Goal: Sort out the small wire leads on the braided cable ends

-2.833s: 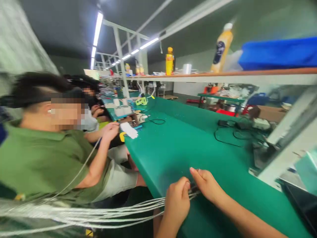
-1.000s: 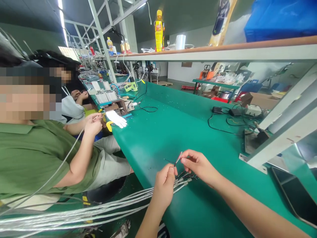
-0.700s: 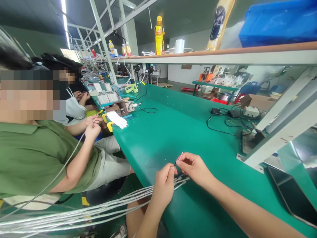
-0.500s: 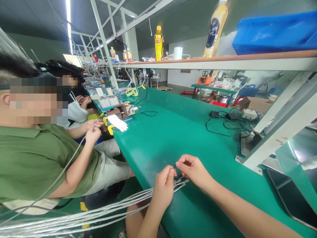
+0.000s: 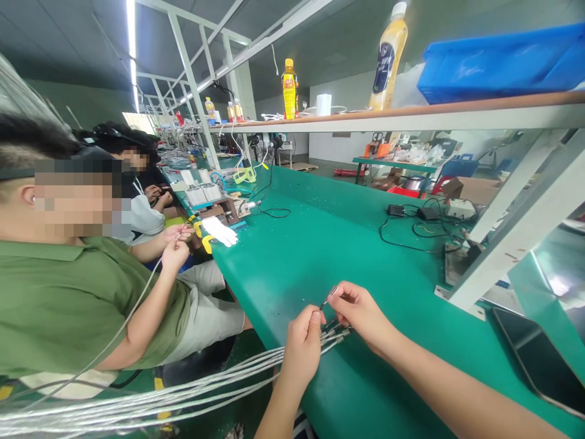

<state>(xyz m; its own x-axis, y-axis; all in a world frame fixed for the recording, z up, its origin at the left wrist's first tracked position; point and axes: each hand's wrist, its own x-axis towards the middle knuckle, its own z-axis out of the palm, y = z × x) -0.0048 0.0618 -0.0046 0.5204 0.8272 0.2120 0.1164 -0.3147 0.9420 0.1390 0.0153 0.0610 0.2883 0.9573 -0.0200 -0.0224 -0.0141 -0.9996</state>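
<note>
My left hand (image 5: 302, 343) pinches one thin cable end just above the near edge of the green bench (image 5: 320, 256). My right hand (image 5: 361, 314) meets it from the right and grips the small tip of that cable (image 5: 328, 298) between thumb and fingers. A bundle of several grey-white cables (image 5: 150, 399) runs from under my left hand off to the lower left. Their stripped ends (image 5: 337, 332) lie on the bench between my hands.
A person in a green shirt (image 5: 82, 305) sits close on my left, holding a cable. More people sit beyond. A white glove (image 5: 220, 230) and fixtures lie further along the bench. Black leads (image 5: 411, 235) lie at right. A shelf above holds bottles (image 5: 288, 89) and a blue bin (image 5: 498, 61).
My hands lifted from the bench and picked one cable end out of the bundle. Over the last second they have lowered slightly, still pinching it. The view swung steadier.
</note>
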